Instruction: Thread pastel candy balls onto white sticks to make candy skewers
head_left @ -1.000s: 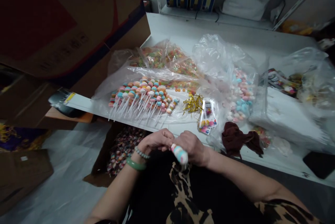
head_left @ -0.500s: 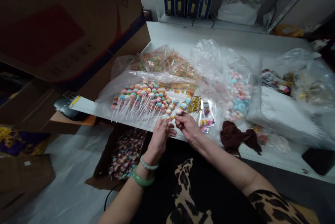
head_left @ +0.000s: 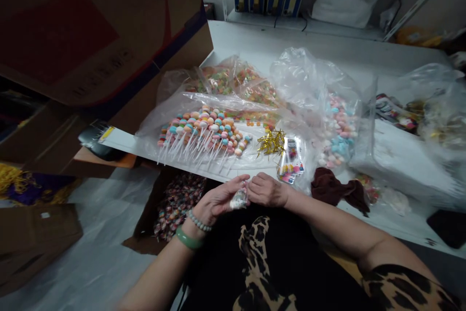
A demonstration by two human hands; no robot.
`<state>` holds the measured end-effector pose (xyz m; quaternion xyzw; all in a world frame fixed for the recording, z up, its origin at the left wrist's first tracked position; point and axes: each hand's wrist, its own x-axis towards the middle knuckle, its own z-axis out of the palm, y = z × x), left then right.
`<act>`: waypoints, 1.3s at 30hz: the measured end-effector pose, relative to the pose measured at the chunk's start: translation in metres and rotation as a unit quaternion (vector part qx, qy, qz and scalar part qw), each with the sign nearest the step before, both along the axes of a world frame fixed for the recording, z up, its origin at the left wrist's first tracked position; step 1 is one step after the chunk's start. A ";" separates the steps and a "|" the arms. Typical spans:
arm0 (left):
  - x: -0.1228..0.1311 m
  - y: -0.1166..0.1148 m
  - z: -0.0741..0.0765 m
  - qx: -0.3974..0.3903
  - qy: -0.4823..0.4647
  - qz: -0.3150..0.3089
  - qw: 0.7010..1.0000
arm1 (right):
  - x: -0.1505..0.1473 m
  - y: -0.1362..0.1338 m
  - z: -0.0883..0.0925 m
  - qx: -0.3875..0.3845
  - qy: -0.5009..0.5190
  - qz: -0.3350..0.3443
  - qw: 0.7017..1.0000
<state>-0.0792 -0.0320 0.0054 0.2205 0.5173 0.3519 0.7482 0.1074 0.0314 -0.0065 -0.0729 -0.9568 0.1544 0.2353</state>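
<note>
Close to my body, just past the table's front edge, my left hand [head_left: 220, 198] is closed around a small clear-wrapped candy [head_left: 238, 200], its pale, whitish end showing below the fingers. My right hand [head_left: 267, 189] is pinched at the wrapper's upper part, its fingers touching those of the left. On the table, rows of pastel marshmallow sticks [head_left: 204, 129] lie on clear plastic with their white sticks toward me. Gold twist ties [head_left: 271, 142] sit in a loose pile, beside a stack of printed wrappers [head_left: 291, 160].
Behind the sticks lie clear bags of colourful gummies [head_left: 240, 80] and pastel marshmallows [head_left: 338, 129]. A brown cloth [head_left: 337, 189] is at the front right. Below the table edge, a carton holds many wrapped candies [head_left: 178, 204]. A large cardboard box [head_left: 109, 24] stands at left.
Both hands have drawn back from the table toward my body, carrying the candy. The left palm has turned up beneath it. The view has tilted slightly down.
</note>
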 end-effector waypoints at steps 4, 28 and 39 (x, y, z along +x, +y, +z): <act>-0.004 -0.003 -0.008 0.034 0.051 -0.028 0.998 | -0.012 -0.008 -0.011 -0.396 -0.019 -0.152 0.905; -0.036 -0.012 0.030 0.259 0.629 -0.235 0.694 | -0.085 0.026 -0.019 -0.238 -0.295 -0.472 0.796; 0.049 0.182 0.007 0.265 0.715 -0.335 0.553 | 0.018 -0.020 -0.007 -0.373 -0.178 -0.503 0.759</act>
